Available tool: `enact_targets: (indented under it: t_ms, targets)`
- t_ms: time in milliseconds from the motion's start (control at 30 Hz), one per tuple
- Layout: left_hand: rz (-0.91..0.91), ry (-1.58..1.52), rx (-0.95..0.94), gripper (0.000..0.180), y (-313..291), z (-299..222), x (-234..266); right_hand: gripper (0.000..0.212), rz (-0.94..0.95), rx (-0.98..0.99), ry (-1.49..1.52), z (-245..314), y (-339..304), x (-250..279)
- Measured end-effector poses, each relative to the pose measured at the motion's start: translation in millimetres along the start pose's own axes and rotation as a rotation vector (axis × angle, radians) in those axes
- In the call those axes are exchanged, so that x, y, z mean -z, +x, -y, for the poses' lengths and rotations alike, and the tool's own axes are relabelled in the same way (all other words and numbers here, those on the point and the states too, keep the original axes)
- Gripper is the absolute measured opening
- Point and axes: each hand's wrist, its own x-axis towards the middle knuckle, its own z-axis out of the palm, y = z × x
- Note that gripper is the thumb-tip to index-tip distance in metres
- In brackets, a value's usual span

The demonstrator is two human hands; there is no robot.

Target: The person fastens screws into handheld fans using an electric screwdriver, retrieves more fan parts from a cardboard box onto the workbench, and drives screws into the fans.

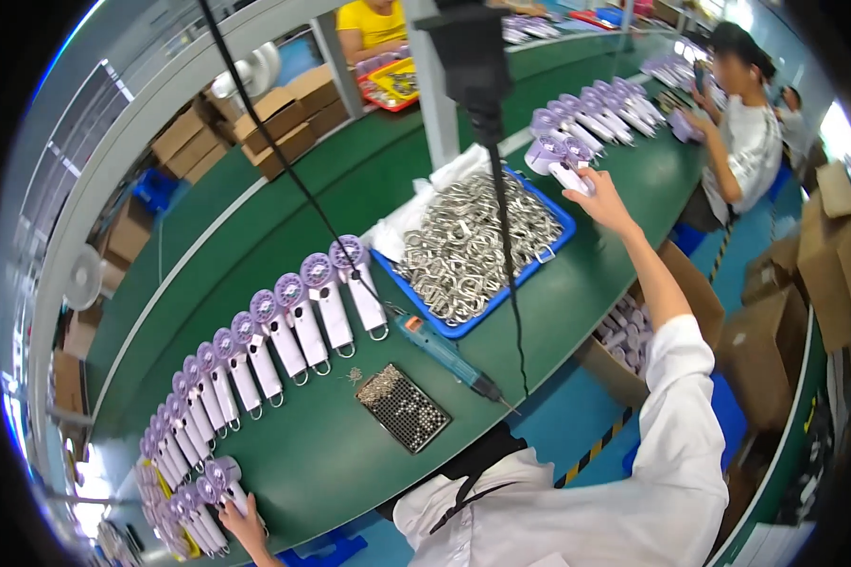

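At the lower left, my left hand (pixel 246 524) is closed around the white handle of a handheld fan (pixel 221 475) with a lilac head, beside other such fans. My right hand (pixel 603 200), stretched out to the upper right, grips another handheld fan (pixel 569 177) near more fans (pixel 586 118). Between my arms stands a blue tray (pixel 456 331) heaped with metal loops (pixel 473 246). A teal electric screwdriver (pixel 444 357) lies below it, alongside a black screw tray (pixel 405 408) of small screws. A long row of handheld fans (pixel 298 331), most with metal loops at their ends, curves along the left.
A black cable (pixel 506 236) hangs over the blue tray, with white cloth (pixel 388 234) at that tray's edge. At right sits a co-worker (pixel 742 123); another person (pixel 373 28) is across the bench. An open carton (pixel 624 340) of fan parts stands below the green table edge.
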Motion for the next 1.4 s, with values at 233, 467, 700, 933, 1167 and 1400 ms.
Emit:
enact_targets:
  t_ms: [233,467,700,933,1167,1400]
  targets:
    - [-0.083,-0.014,0.021,0.06,-27.4,-15.4,17.0,0.057,0.043,0.098,-0.17,-30.2,102.2,-90.2]
    - [-0.102,0.049,-0.011,0.058,-27.4,-1.5,5.6,0.061,0.016,0.193,-0.298,-65.2,117.6,-111.9]
    - [-0.308,0.051,-0.098,0.054,-25.0,-52.3,17.4,0.035,-0.361,0.539,-0.267,17.6,32.5,-15.2]
    - [-0.235,0.005,0.037,0.051,-34.6,-29.2,16.1,0.035,-0.974,0.482,0.169,217.4,-155.4,53.3]
    - [-0.174,-0.025,0.037,0.052,-23.6,35.4,36.8,0.028,-0.729,0.622,0.19,294.3,-238.0,12.6]
    - [-0.263,-0.142,-0.158,0.06,4.5,23.3,46.8,0.012,-0.429,0.31,0.303,278.5,-305.0,-10.2]
